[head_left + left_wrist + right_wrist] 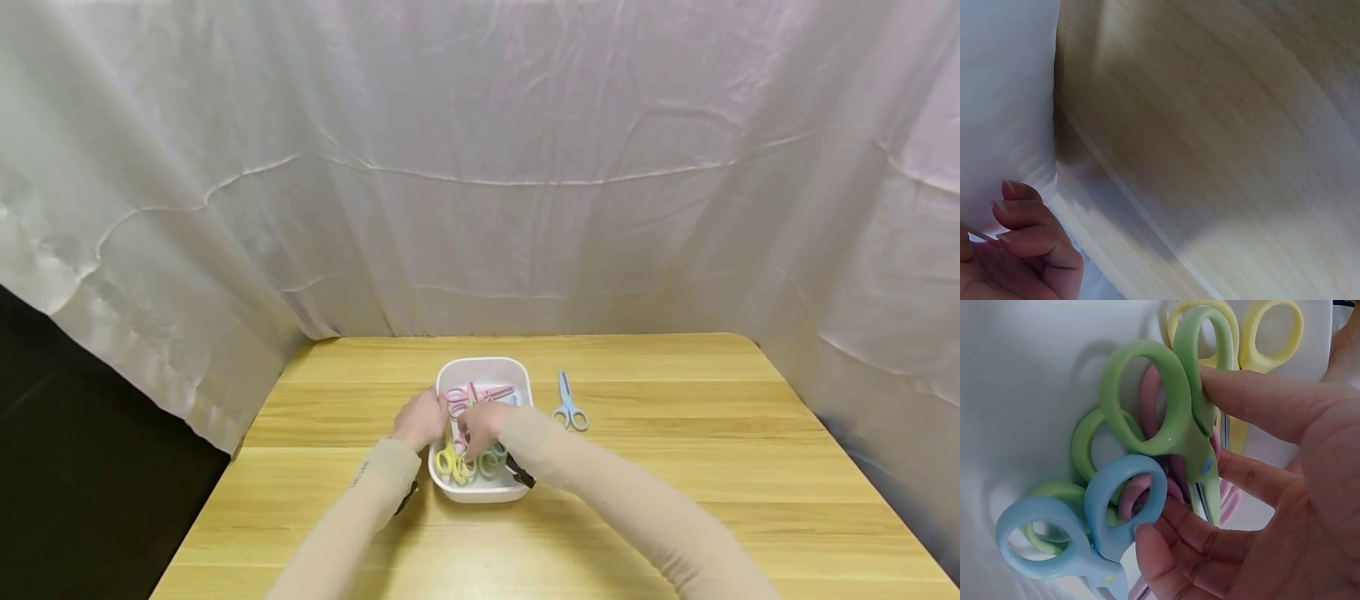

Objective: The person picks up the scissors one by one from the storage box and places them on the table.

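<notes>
A white plastic bin (480, 496) holds several pairs of scissors in pink, yellow, green and blue. My left hand (422, 419) grips the bin's left rim; in the left wrist view its fingers (1032, 215) bend against the outer wall. Inside the bin, my right hand (482, 423) pinches green scissors (1196, 456), the thumb on one handle loop and other fingers curled beneath. One fingertip of that hand touches blue scissors (1113, 547) lying beside them. Yellow scissors (1263, 362) lie close to the thumb. Pink scissors (495, 393) are toward the bin's far end.
Another pair of blue scissors (570, 411) lies on the wooden table (675, 467), right of the bin, with its blades pointing away. A pale curtain (480, 208) hangs behind the table and along its sides. A dark area (82, 483) shows at the left.
</notes>
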A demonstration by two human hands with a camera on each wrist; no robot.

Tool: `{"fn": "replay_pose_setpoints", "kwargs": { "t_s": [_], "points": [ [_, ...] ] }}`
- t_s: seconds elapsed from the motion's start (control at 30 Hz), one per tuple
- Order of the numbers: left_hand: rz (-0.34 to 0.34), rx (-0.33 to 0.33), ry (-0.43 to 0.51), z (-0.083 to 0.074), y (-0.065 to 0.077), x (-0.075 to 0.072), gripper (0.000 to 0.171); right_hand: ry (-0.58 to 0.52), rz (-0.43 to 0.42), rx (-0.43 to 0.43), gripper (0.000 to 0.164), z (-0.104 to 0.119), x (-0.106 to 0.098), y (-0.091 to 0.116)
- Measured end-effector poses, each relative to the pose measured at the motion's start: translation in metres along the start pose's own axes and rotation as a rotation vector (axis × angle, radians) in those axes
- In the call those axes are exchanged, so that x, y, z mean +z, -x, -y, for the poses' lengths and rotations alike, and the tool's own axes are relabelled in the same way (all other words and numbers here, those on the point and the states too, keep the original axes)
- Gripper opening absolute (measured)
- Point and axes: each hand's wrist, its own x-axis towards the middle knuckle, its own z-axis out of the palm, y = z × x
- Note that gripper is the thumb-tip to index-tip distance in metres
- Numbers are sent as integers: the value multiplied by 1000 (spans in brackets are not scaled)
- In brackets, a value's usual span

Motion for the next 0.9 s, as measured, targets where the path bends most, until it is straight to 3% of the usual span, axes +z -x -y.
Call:
{"fn": "replay_pose_setpoints", "kwargs": {
  "t_s": [0.5,0.9],
  "points": [
    [-3,-12,10,0,1,2,42,-88,-78,-18,18,-9,1,-3],
    [-30,-13,-18,0,1,2,40,-230,-82,-28,42,-23,1,-5]
  ]
}}
